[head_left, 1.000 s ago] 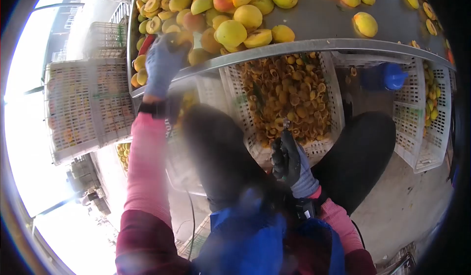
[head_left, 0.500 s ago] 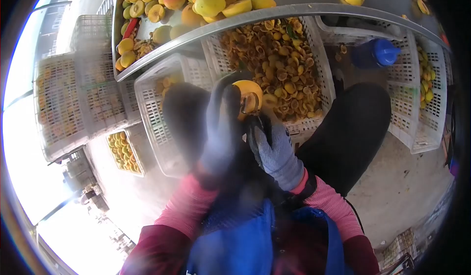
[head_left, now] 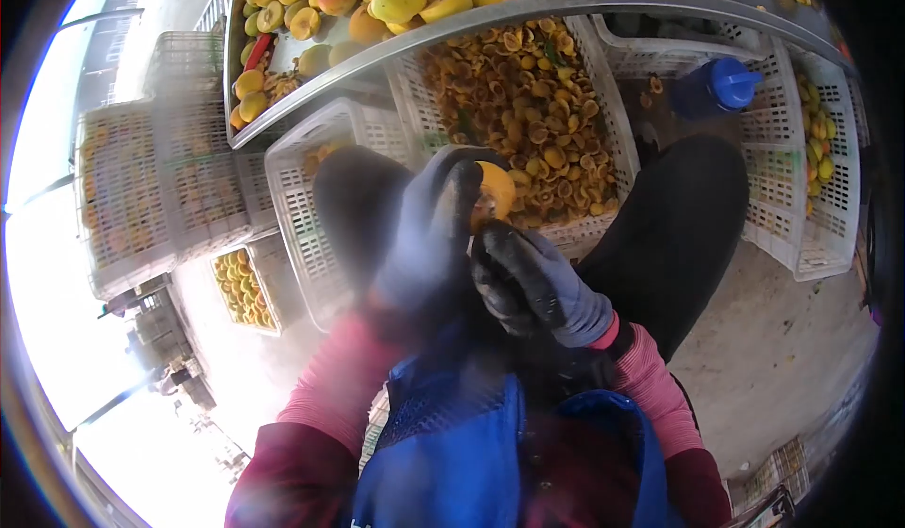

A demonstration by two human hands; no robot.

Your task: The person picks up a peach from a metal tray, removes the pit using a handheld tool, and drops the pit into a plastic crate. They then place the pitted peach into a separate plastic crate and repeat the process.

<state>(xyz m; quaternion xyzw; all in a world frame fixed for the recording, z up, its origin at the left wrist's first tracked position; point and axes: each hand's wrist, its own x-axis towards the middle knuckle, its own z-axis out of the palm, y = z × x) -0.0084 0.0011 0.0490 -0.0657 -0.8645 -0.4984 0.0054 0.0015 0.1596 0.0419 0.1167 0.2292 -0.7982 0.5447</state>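
Note:
My left hand (head_left: 424, 217), in a grey glove with dark fingers, is closed around a yellow-orange peach half (head_left: 498, 191). Its cut face is turned toward my right hand (head_left: 537, 283), gloved the same way. The right fingers are curled at the lower edge of the fruit, around a small pitting tool that they now mostly hide. Both hands are between my knees, over the near side of a white crate (head_left: 613, 113) heaped with brown-orange peach scraps (head_left: 528, 104).
A metal-edged table (head_left: 396, 47) with whole and halved peaches (head_left: 396, 0) runs across the top. A blue jug (head_left: 693, 90) stands right of the scrap crate. More white crates (head_left: 773, 170) are at the right, and stacked crates (head_left: 123, 189) at the left.
My right hand has rolled over and moved up against the peach half, covering the curved metal end seen before. The fruit has shifted slightly right and turned in my left hand.

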